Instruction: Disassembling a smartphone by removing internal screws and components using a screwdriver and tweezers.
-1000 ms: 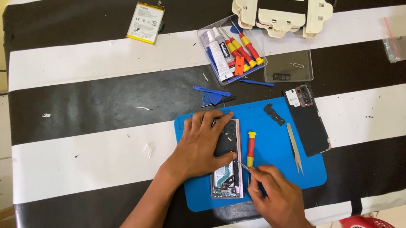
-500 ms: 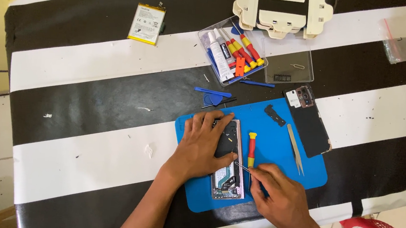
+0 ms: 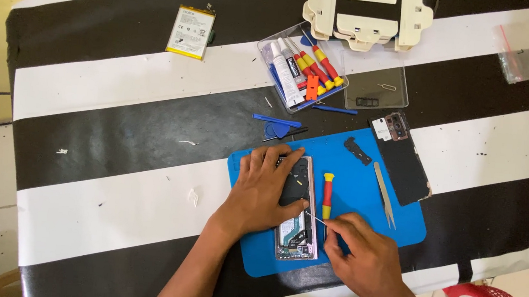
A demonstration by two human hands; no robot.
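My left hand [image 3: 261, 195] pins the opened phone [image 3: 297, 226] flat on the blue mat [image 3: 361, 194]; right hand [image 3: 366, 257] pinches thin tool [image 3: 315, 218], tip on phone.

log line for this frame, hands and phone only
left hand: pressing flat on opened phone | right hand: holding thin metal tool, tip at phone | phone: on blue mat | red-yellow screwdriver: lying beside phone

Phone repair bench: screwdriver kit [image 3: 302, 70], blue mat [image 3: 361, 194].
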